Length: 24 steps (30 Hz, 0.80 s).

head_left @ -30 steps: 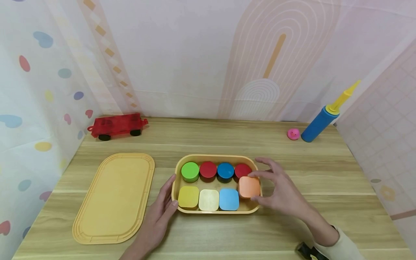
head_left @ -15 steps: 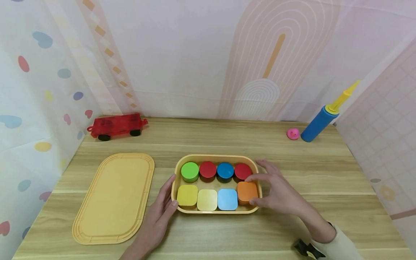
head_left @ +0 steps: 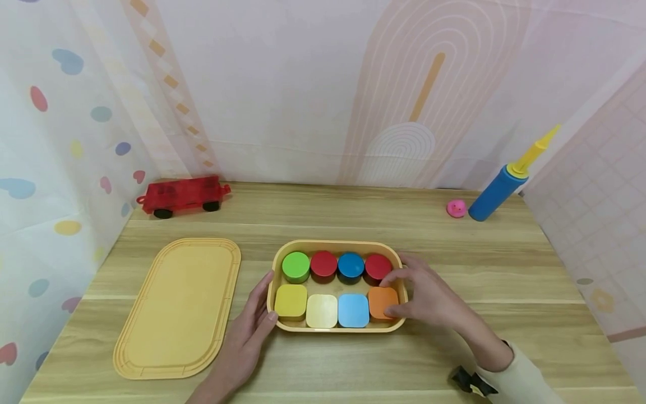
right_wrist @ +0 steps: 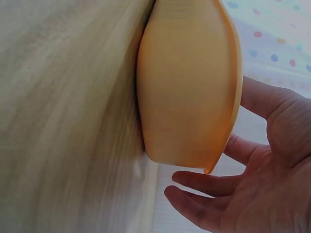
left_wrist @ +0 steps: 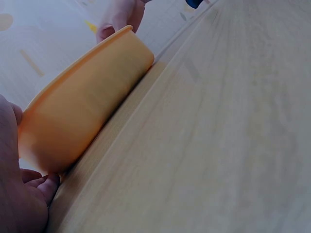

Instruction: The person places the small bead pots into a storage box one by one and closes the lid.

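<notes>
A yellow plastic box [head_left: 335,330] sits on the table with two rows of blocks inside. Round green [head_left: 295,264], red [head_left: 323,264], blue [head_left: 350,265] and red ones form the far row. Along the near side are square yellow [head_left: 291,301], cream [head_left: 322,311], light blue [head_left: 353,310] and orange blocks [head_left: 382,300]. My left hand [head_left: 247,331] holds the box's left end, thumb near the rim, fingers low against the wall in the left wrist view. Thumb and index finger of my right hand [head_left: 434,294] reach over the rim and pinch the orange block; the other fingers stay outside, as the right wrist view shows.
A matching yellow lid [head_left: 176,308] lies flat left of the box. Behind it stands a red toy wagon [head_left: 181,195]. At the back right are a small pink duck [head_left: 456,208] and a blue-and-yellow hand pump [head_left: 497,193]. Curtains enclose the table's back and sides.
My right hand has lowered the orange block into the near right corner of the box, beside the light blue one. The near-row blocks have shifted slightly left. My left hand has stayed in place.
</notes>
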Motion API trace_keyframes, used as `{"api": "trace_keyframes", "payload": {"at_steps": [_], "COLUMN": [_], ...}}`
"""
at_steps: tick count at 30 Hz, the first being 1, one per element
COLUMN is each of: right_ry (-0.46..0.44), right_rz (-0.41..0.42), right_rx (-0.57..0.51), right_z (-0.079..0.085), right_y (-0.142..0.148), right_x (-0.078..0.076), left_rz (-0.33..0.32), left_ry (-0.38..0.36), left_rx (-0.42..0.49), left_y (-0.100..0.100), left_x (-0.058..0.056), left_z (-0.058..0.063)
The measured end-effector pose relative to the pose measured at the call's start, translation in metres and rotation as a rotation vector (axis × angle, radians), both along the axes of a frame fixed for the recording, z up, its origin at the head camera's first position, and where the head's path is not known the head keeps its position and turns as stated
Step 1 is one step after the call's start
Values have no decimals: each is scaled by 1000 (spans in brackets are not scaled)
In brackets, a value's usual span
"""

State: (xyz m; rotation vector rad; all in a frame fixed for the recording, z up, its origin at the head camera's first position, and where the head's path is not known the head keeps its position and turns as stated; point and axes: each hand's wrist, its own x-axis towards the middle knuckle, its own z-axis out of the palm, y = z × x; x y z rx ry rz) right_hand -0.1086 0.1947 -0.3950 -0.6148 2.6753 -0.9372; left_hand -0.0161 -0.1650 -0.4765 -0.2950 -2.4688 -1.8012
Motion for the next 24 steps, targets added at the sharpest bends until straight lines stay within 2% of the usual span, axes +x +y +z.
{"api": "trace_keyframes", "payload": {"at_steps": [15,24], "right_ry": [-76,-35], "right_rz": [-77,-44], "right_rx": [-64,-178], "right_z": [-10,-15], "right_y": [3,14], "right_x": [5,6], "left_rz": [-2,-2], "left_ry": [11,9], "left_rx": [-1,-4], "left_y": [0,0], "left_x": [0,-1], "left_z": [-1,0]}}
